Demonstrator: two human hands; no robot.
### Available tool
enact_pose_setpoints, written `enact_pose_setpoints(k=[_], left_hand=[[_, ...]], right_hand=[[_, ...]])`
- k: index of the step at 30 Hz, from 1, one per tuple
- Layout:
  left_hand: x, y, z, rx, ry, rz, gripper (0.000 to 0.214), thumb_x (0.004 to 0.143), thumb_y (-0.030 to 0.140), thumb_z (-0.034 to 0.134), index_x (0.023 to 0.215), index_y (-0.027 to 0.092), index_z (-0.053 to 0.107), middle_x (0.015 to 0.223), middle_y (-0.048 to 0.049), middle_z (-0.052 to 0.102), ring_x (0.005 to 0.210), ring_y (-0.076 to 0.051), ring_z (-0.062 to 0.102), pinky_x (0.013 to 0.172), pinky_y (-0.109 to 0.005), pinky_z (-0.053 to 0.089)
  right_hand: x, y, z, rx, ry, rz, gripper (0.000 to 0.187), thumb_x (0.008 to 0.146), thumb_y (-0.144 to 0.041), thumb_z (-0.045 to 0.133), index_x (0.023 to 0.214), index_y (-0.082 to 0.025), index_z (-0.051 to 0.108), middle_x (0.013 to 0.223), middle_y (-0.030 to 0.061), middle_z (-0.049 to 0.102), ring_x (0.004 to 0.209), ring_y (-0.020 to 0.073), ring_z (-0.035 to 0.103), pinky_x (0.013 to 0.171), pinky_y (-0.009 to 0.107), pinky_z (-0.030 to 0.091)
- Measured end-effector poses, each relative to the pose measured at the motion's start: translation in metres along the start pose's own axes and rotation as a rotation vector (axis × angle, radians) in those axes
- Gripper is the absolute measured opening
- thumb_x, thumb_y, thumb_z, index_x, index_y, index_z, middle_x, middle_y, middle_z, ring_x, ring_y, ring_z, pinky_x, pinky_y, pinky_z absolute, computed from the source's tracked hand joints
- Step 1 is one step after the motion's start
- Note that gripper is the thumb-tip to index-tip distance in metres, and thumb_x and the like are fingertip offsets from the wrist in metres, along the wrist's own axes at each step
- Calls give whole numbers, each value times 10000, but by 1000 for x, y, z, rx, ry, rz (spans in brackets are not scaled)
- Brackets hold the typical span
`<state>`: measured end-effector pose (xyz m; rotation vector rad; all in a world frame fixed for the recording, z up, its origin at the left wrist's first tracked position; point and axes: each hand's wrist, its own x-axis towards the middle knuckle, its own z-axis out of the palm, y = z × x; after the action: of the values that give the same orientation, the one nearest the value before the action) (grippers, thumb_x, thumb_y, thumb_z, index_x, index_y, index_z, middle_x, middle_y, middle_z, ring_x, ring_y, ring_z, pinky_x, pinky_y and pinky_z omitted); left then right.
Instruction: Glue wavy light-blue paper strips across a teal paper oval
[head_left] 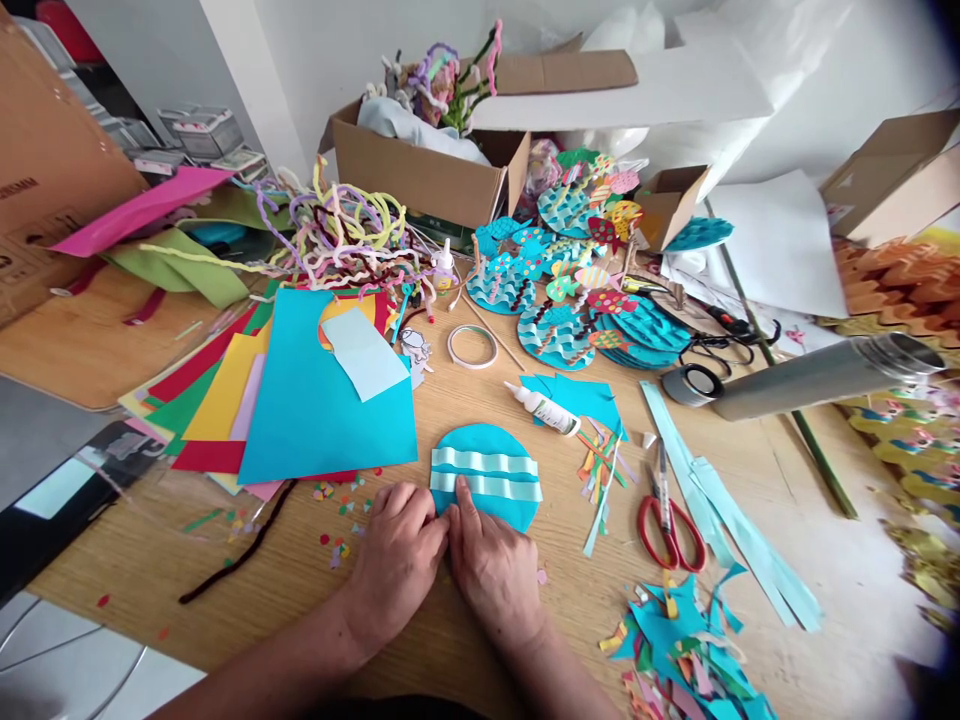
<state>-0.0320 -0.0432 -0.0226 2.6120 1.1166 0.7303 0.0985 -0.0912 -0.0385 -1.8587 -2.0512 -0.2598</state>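
A blue paper circle [480, 441] lies on the table in front of me, with two pale blue wavy paper strips [495, 487] across it. My left hand [401, 545] is closed at the circle's lower left edge, its fingers curled and thumb turned inward. My right hand [491, 565] rests on the lower edge, index fingertip pressing the lower strip near its left end, the other fingers bent. Both thumbs meet at the rim, and what lies beneath them is hidden. A white glue bottle [551, 410] lies just beyond the circle on blue paper scraps [600, 398].
Red-handled scissors [670, 530], pale blue strips [750, 530] and paper scraps [682, 640] lie right. Coloured sheets [330, 430] are stacked left. Behind are a tape roll [472, 364], finished paper sea pieces [559, 335], pipe cleaners [337, 230] and a cardboard box [420, 175]. A metal flask [817, 380] lies far right.
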Motion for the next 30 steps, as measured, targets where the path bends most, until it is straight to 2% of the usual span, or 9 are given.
enact_pose_setpoints(k=[12,22,30], left_hand=[[-1,-1,1,-3,-2,-4,257,886,131,526,646,176,606,656,-24,498,724,-177,430,676,-350,350],[-2,-1,2,10,-3,-3,257,890,141,524,650,182,606,659,-21,499,726,-177,434,671,-351,342],[-1,-1,0,2,-23,4,260,893,136,512,659,186,614,674,-28,511,742,-184,446,684,-356,374]], right_hand=[[-3,1,1,35,-37,5,336,990,-208,342,1223,-58,532,601,2,633,480,127,567,458,278,283],[-1,2,1,29,-15,-1,344,989,-206,341,1214,-50,549,597,10,637,481,118,566,458,264,285],[-5,2,-2,126,-3,72,348,983,-238,380,1221,-70,572,609,20,660,498,108,587,479,224,342]])
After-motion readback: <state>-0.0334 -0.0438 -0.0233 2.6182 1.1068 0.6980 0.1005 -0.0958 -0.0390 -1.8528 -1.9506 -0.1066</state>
